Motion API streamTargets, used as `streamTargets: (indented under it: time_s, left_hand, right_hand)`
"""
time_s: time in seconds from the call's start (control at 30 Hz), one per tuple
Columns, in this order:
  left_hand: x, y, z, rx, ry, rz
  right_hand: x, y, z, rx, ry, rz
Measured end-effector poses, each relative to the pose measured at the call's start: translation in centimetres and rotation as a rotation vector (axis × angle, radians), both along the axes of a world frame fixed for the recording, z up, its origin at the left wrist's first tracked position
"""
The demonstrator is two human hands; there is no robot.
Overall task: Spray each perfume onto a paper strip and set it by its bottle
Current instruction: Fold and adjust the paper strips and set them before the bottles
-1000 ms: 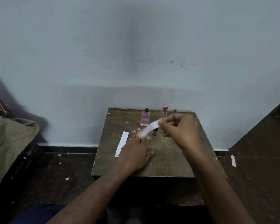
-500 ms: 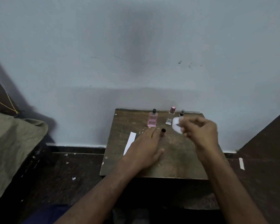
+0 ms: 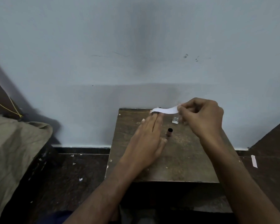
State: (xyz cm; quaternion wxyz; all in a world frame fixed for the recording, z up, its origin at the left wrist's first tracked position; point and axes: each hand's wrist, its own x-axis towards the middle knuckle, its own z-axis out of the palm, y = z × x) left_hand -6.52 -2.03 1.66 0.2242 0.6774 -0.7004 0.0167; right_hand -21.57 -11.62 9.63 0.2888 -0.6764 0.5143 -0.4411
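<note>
My right hand pinches one end of a white paper strip above the back of the small wooden table. The strip stretches leftward, and its free end hangs over my left fingertips. My left hand lies flat on the table, fingers together, holding nothing. Just under the strip, the base of a clear glass bottle shows beside my right hand. A small dark cap stands between my hands. The pink bottle and the other strip on the table are hidden behind my left hand.
The table stands against a pale blue wall. A heap of beige cloth fills the left side. The dark floor carries paper scraps, and a white strip lies on it to the right.
My right hand has swung the strip from in front of the right-hand bottles back leftward, so it now stretches out over my left fingertips. The camera view has shifted left.
</note>
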Motion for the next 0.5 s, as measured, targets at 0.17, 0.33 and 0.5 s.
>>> streamTargets:
  time_s: [0.17, 0.33, 0.5]
  left_hand:
    - [0.4, -0.3, 0.1, 0.002, -0.011, 0.015]
    - [1.0, -0.1, 0.3, -0.006, -0.022, 0.068]
    - [1.2, 0.2, 0.7, 0.0, 0.007, 0.085]
  right_hand:
    - [0.1, -0.3, 0.4, 0.121, -0.219, 0.076]
    - [0.3, 0.0, -0.8, 0.189, -0.223, 0.09]
    - [-0.5, -0.4, -2.0, 0.265, -0.364, 0.162]
